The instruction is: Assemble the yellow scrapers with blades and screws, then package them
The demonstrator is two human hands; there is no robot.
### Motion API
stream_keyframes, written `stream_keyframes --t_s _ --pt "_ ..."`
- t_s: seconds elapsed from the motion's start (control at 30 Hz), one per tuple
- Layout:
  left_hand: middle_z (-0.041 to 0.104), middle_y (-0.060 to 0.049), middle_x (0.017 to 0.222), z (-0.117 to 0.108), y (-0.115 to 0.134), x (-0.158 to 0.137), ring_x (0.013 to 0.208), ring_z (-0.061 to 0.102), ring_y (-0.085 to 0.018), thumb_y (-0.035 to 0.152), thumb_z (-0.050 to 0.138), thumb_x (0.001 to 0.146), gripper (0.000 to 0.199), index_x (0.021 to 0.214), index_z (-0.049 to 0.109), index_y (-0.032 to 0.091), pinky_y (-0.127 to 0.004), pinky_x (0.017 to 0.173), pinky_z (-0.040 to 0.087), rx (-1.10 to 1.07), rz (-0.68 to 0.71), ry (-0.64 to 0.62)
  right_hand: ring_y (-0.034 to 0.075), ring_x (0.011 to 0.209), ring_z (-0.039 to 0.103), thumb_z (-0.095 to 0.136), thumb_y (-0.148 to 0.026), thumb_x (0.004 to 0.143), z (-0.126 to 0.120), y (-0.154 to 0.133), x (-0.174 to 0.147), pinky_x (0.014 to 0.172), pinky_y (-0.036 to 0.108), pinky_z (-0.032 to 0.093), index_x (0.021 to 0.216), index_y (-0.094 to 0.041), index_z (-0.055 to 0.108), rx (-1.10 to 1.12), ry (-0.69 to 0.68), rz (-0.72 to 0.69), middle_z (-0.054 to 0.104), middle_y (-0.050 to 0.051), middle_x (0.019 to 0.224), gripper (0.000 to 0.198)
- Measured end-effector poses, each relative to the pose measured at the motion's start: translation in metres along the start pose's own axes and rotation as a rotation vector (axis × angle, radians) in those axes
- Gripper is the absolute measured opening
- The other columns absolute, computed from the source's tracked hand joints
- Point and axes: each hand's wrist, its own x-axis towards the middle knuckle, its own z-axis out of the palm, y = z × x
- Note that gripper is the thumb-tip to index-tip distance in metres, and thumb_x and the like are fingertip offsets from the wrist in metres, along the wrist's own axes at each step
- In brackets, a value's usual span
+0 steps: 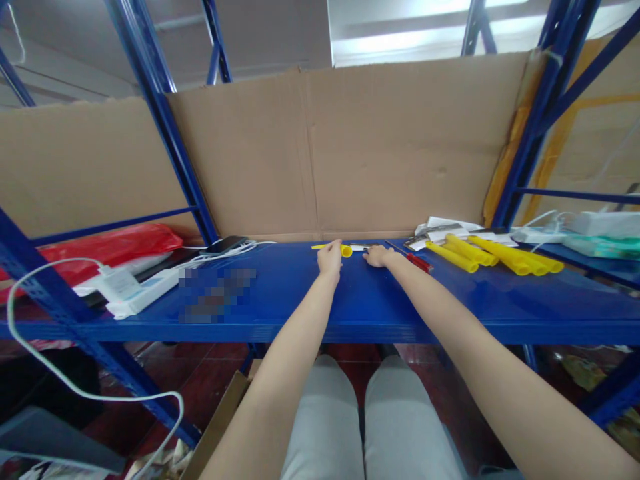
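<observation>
My left hand [329, 259] is closed around a short yellow tube [346, 251] on the blue shelf top, with the tube's open end facing right. Just right of it, my right hand [377, 256] rests low over the surface, fingers bent together at the dark end of a thin white piece [358, 248]. What that piece is, I cannot make out. A red-handled screwdriver [419, 262] lies right beside my right hand. Further right are several yellow tubes [453, 257], lying side by side.
Loose papers [445, 227] lie behind the tubes. To the left are a white power strip [145, 293] with a plugged-in adapter, a black device [227, 245], cables and a red bag [120, 243]. A cardboard panel [370, 147] stands along the back, between blue uprights [175, 147].
</observation>
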Motion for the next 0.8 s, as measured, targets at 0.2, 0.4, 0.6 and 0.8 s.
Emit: stream_keyframes --t_s 0.2,0.4,0.6,0.8 --pt "0.070 -0.006 0.085 0.001 0.001 -0.004 0.068 0.062 -0.015 0.026 0.056 0.080 0.027 0.098 0.073 0.015 -0.019 0.044 0.042 0.002 -0.004 -0.023 0.029 0.138 0.032 0.028 -0.042 0.096 -0.003 -0.003 0.023 0.111 0.051 0.021 0.141 -0.009 0.041 -0.022 -0.021 0.030 0.037 0.019 0.148 0.057" --pt "0.070 -0.006 0.083 0.003 0.000 -0.008 0.071 0.063 -0.017 0.027 0.057 0.079 0.026 0.096 0.073 0.016 -0.020 0.047 0.045 0.011 0.007 -0.053 0.029 0.138 0.031 0.025 -0.044 0.097 -0.004 -0.005 0.036 0.112 0.050 0.019 0.142 -0.010 0.041 -0.064 -0.028 0.041 0.038 0.019 0.147 0.059" --pt "0.071 -0.006 0.085 0.005 -0.003 -0.005 0.074 0.063 -0.017 0.029 0.058 0.079 0.027 0.098 0.073 0.016 -0.020 0.047 0.047 -0.001 -0.012 -0.078 0.030 0.139 0.027 0.024 -0.042 0.097 0.002 -0.007 0.040 0.110 0.054 0.019 0.141 -0.012 0.041 -0.040 0.018 0.023 0.036 0.017 0.149 0.056" --pt "0.070 -0.006 0.089 0.006 -0.003 -0.004 0.071 0.062 -0.015 0.029 0.059 0.079 0.027 0.099 0.073 0.016 -0.016 0.043 0.042 -0.008 -0.034 -0.080 0.030 0.141 0.021 0.020 -0.039 0.097 0.006 -0.010 0.033 0.109 0.056 0.018 0.144 -0.013 0.037 0.008 0.057 0.028 0.029 0.015 0.153 0.056"
